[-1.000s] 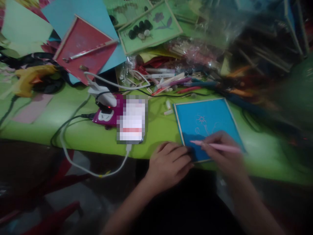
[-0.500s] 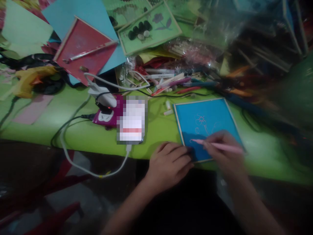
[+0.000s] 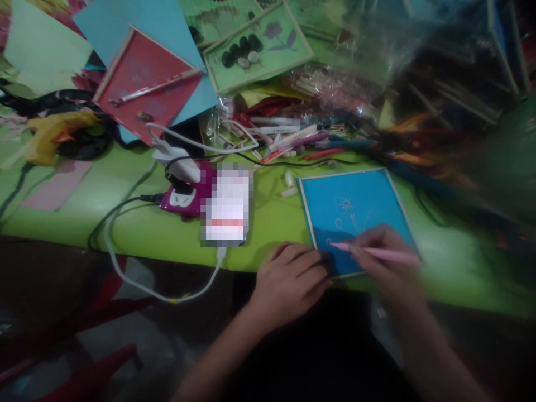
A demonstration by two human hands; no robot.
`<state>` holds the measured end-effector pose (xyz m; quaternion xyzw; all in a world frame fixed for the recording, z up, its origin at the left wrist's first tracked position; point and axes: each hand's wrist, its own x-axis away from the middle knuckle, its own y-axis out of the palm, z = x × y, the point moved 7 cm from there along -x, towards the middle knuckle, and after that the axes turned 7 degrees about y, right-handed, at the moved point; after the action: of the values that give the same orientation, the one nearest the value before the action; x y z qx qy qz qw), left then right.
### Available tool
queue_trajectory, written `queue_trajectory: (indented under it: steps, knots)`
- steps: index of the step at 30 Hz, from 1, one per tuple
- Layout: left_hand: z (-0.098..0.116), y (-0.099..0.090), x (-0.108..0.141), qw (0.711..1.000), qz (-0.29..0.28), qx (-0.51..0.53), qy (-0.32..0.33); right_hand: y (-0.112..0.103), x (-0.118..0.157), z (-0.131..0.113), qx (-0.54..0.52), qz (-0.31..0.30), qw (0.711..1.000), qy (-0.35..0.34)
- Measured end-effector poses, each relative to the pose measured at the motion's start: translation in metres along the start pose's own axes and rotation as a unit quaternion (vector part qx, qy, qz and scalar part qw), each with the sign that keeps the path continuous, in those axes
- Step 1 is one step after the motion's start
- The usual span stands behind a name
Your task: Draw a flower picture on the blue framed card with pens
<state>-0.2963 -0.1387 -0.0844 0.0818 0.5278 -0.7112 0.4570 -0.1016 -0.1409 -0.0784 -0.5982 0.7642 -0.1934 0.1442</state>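
A blue board (image 3: 322,198) with thin wooden strips along its edges lies on the green table, bearing fine outlines of a flower and leaves. My right hand (image 3: 383,259) pinches a pink marker pen (image 3: 391,255), its tip touching the blue surface near the lower left. By that point a small looped mark shows. My left hand (image 3: 293,276) rests at the board's lower left corner, fingers curled together over the edge; the fingertips are partly hidden. Part of the drawing is covered by my right hand.
Left of the board lie a phone (image 3: 228,206) on a charging cable and a purple power strip (image 3: 182,201). A yellow glue gun (image 3: 54,134) sits farther left. Behind are a red framed board (image 3: 146,78), a green framed board with stones (image 3: 285,61), and heaped pens and sticks.
The pink pen's tip has shifted slightly right, and the small curve beside it has become a more closed loop. My left hand stays at the board's corner.
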Motion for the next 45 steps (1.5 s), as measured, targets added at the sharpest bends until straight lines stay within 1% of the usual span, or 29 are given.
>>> queue_trajectory:
  steps: [8, 14, 23, 27, 33, 37, 45]
  knots:
    - [0.001, -0.001, -0.001, 1.0, 0.009, 0.001, 0.003, 0.0, 0.001, 0.002, 0.017, -0.004, 1.0, -0.007]
    - [0.001, -0.002, -0.002, 1.0, 0.008, 0.0, 0.002, -0.001, 0.0, 0.003, 0.003, 0.004, 1.0, 0.001]
    - [0.001, 0.0, 0.0, 1.0, 0.005, 0.002, 0.0, 0.0, 0.001, 0.007, 0.011, -0.004, 1.0, 0.014]
    - [0.001, -0.001, 0.0, 1.0, 0.013, 0.003, -0.001, 0.0, 0.001, 0.007, 0.02, -0.004, 1.0, 0.002]
    - [0.0, -0.001, -0.001, 1.0, 0.009, 0.004, 0.0, 0.001, -0.001, 0.0, 0.046, -0.001, 0.999, -0.013]
    - [0.0, -0.002, -0.001, 1.0, 0.014, 0.001, 0.001, 0.003, -0.001, -0.002, 0.05, -0.012, 0.998, -0.021]
    - [0.0, 0.001, 0.002, 1.0, 0.007, 0.004, -0.001, 0.007, -0.002, -0.005, 0.046, -0.048, 0.998, -0.006]
